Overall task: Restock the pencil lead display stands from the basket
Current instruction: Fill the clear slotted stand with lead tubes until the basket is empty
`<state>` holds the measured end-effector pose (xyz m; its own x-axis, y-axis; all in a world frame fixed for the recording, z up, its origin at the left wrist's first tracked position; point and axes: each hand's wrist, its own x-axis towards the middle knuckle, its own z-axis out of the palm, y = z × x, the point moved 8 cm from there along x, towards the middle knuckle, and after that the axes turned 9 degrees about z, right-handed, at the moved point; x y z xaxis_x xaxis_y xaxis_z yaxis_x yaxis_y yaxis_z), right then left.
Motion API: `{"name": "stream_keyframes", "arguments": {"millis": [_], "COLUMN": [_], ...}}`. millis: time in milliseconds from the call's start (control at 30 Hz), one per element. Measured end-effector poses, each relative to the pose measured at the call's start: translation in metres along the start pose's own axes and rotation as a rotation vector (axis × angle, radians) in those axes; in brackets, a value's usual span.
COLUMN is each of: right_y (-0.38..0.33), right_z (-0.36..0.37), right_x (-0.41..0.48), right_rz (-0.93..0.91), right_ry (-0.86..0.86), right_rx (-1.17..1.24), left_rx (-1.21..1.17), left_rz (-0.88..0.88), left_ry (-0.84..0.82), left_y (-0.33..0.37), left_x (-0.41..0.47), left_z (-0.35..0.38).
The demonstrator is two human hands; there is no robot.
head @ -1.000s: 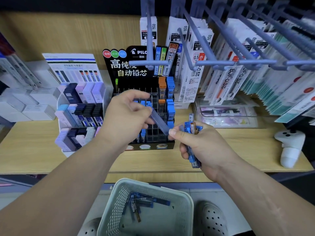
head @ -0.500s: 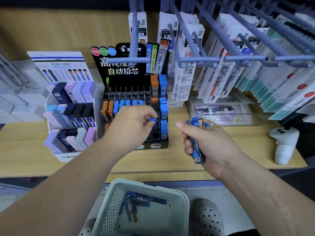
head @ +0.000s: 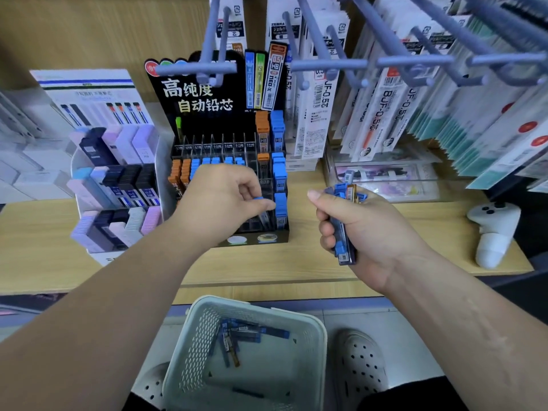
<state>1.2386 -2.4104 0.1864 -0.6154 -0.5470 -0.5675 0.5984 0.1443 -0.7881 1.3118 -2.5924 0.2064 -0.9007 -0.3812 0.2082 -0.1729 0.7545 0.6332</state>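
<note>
The left hand (head: 221, 200) was drawing a lead case (head: 260, 200) out of the right hand's bundle a second ago. It has since moved to the black display stand (head: 207, 96), which sits mid-bench (head: 296, 262) toward the back edge. Its grip is clamped, thumb and forefinger, on the case's blue cap. The case, slanted between both hands a second ago, now stands upright in a front-row slot just beside the stand's right-hand blue column.

The right hand (head: 364, 229) keeps its grip wrapped round the bundle of lead cases (head: 344, 232), over the bench to the right of the stand and apart from the left hand. The basket (head: 189, 351) remains below the bench's front edge, with a few loose cases (head: 246, 333) still inside.
</note>
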Motion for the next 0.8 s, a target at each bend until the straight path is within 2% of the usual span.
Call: {"name": "stream_keyframes", "arguments": {"millis": [167, 333, 467, 600, 667, 700, 767, 800], "right_y": [0.002, 0.003, 0.005, 0.008, 0.01, 0.011, 0.011, 0.01], "right_z": [0.002, 0.001, 0.013, 0.031, 0.036, 0.038, 0.041, 0.042], "right_x": [-0.001, 0.0, -0.003, -0.009, -0.01, -0.009, -0.009, -0.009], "right_rz": [0.009, 0.037, 0.073, 0.085, 0.085, 0.085, 0.08, 0.074], "right_ry": [-0.002, -0.014, -0.146, -0.293, -0.312, -0.316, -0.32, -0.319], "right_rx": [0.002, 0.012, -0.018, -0.11, -0.12, -0.119, -0.119, -0.122], "left_rx": [0.071, 0.289, 0.369, 0.346, 0.25, 0.119, -0.305, -0.485], "left_rz": [0.098, 0.315, 0.271, 0.223, 0.195, 0.151, -0.005, -0.088], "left_ry": [-0.03, -0.074, -0.058, -0.053, -0.004, 0.036, 0.05, 0.0], "left_y": [0.004, 0.019, 0.013, 0.012, 0.019, 0.023, 0.027, 0.029], "left_x": [0.002, 0.004, 0.004, 0.004, 0.003, 0.003, 0.0, -0.003], "left_z": [0.006, 0.014, 0.02, 0.016, 0.006, -0.001, -0.007, -0.004]}}
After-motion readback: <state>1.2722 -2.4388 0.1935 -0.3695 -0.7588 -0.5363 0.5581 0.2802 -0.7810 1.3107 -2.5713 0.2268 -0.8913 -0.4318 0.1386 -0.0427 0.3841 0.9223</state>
